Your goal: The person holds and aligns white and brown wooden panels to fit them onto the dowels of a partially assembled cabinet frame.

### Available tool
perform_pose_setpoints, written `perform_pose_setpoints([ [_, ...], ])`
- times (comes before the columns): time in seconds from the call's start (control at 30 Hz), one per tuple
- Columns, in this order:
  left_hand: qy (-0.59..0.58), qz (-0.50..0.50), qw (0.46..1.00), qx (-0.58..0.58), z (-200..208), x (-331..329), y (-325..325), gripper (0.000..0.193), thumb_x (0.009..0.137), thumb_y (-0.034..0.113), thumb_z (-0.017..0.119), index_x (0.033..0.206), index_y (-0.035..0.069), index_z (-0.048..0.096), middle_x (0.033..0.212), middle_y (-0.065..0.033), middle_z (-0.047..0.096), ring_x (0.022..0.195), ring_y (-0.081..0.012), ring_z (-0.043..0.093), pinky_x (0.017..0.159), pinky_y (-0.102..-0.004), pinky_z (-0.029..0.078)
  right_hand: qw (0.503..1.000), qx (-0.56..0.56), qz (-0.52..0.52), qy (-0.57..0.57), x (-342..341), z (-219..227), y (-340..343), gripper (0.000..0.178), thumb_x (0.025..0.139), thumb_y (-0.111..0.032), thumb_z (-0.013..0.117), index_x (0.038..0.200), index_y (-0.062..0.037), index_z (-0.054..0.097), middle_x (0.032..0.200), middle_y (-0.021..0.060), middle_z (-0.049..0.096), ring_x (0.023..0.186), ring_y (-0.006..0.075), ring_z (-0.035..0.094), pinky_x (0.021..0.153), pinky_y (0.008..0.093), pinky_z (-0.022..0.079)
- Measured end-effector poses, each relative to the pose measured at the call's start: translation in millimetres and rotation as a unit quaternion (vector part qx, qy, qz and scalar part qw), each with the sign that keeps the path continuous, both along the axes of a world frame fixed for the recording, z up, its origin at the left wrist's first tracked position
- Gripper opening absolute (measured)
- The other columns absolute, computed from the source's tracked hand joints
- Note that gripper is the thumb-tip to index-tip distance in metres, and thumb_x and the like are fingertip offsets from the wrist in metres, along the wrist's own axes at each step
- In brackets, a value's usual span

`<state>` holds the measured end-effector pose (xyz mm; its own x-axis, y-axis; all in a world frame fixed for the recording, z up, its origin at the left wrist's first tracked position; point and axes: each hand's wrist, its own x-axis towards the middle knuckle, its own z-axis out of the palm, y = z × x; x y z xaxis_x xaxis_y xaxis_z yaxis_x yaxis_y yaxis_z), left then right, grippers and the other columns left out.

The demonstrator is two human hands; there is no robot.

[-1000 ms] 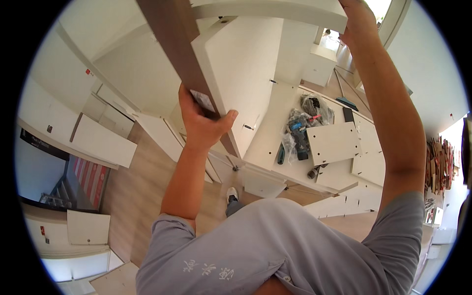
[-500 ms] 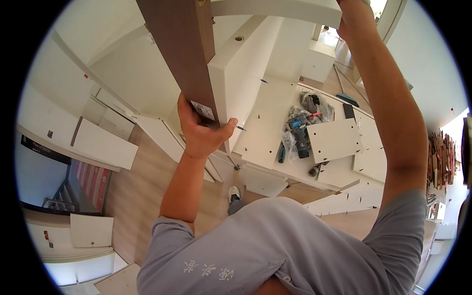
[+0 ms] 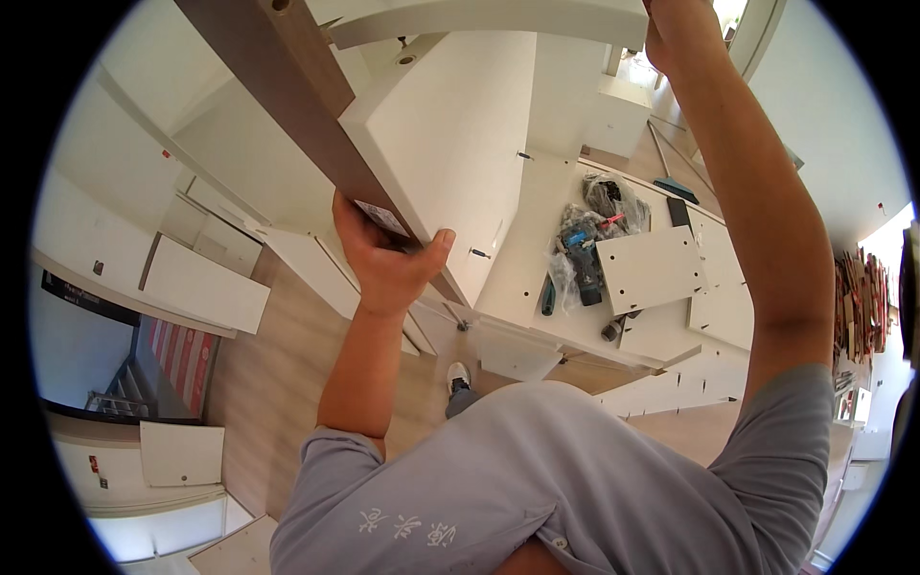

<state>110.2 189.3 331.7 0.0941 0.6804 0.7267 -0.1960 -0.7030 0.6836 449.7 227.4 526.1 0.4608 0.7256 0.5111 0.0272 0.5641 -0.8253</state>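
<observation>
My left hand (image 3: pixel 388 273) grips the lower edge of a joined furniture piece, thumb against its white panel (image 3: pixel 450 144) and fingers behind its brown board (image 3: pixel 278 96). A label is stuck on the brown board near my fingers. Small dark connector pins stick out of the white panel's right edge. Across the top runs a white board (image 3: pixel 498 21), bent by the lens. At its right end my right hand (image 3: pixel 680 38) is closed round it, its fingers partly cut off by the frame's upper edge. The piece leans to the left.
Under it lie white panels (image 3: pixel 522 278) holding a blue-black power drill (image 3: pixel 581 259), plastic bags of hardware (image 3: pixel 618 201) and a small drilled board (image 3: pixel 652 266). A broom (image 3: pixel 675 187) lies beyond. White cabinet parts (image 3: pixel 206 283) and a dark-framed glossy panel (image 3: pixel 91 345) stand at left.
The upper end of the joined piece has swung left, so more of the white panel's face shows. My left hand has shifted slightly left and down; my right hand moved slightly left.
</observation>
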Motion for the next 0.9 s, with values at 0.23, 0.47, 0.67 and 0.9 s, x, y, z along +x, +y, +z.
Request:
perform_pose_setpoints([
  [0.23, -0.004, 0.005, 1.000, -0.014, 1.0, 9.3, 3.2, 0.103, 0.066, 0.003, 0.083, 0.150, -0.002, 0.024, 0.136, -0.0137, 0.045, 0.123, -0.0247, 0.052, 0.103, -0.0392, 0.050, 1.000, -0.001, 0.005, 0.007, -3.6, -4.1, -2.9, 0.055, 0.095, -0.019, 0.068, 0.145, 0.0004, 0.052, 0.130, 0.0138, 0.066, 0.118, 0.0256, 0.063, 0.102, 0.0398, 0.046],
  [0.47, 0.001, 0.017, 0.998, -0.055, -2.7, 6.1, 4.3, 0.104, 0.065, 0.003, 0.084, 0.149, -0.002, 0.023, 0.138, -0.0147, 0.043, 0.125, -0.0247, 0.051, 0.104, -0.0400, 0.049, 0.999, -0.008, -0.014, 0.028, 2.3, -6.2, 4.7, 0.052, 0.096, -0.017, 0.067, 0.144, -0.0020, 0.054, 0.127, 0.0110, 0.066, 0.111, 0.0229, 0.063, 0.099, 0.0379, 0.047],
  [0.67, 0.057, 0.025, 0.997, -0.050, -3.0, 4.3, -3.2, 0.104, 0.068, 0.001, 0.082, 0.150, -0.001, 0.017, 0.139, -0.0150, 0.038, 0.128, -0.0246, 0.045, 0.108, -0.0409, 0.045, 0.999, -0.003, 0.006, 0.031, 0.2, -1.4, 5.1, 0.050, 0.097, -0.015, 0.066, 0.144, -0.0014, 0.054, 0.127, 0.0112, 0.066, 0.112, 0.0225, 0.063, 0.101, 0.0370, 0.047],
  [0.9, 0.071, 0.070, 0.993, -0.059, 0.7, 6.3, -14.4, 0.100, 0.070, 0.002, 0.082, 0.147, -0.001, 0.019, 0.138, -0.0155, 0.038, 0.128, -0.0248, 0.045, 0.108, -0.0402, 0.044, 1.000, -0.009, -0.014, 0.026, -5.2, -4.4, -2.5, 0.050, 0.097, -0.014, 0.065, 0.143, 0.0004, 0.053, 0.124, 0.0121, 0.067, 0.107, 0.0216, 0.065, 0.099, 0.0358, 0.049],
])
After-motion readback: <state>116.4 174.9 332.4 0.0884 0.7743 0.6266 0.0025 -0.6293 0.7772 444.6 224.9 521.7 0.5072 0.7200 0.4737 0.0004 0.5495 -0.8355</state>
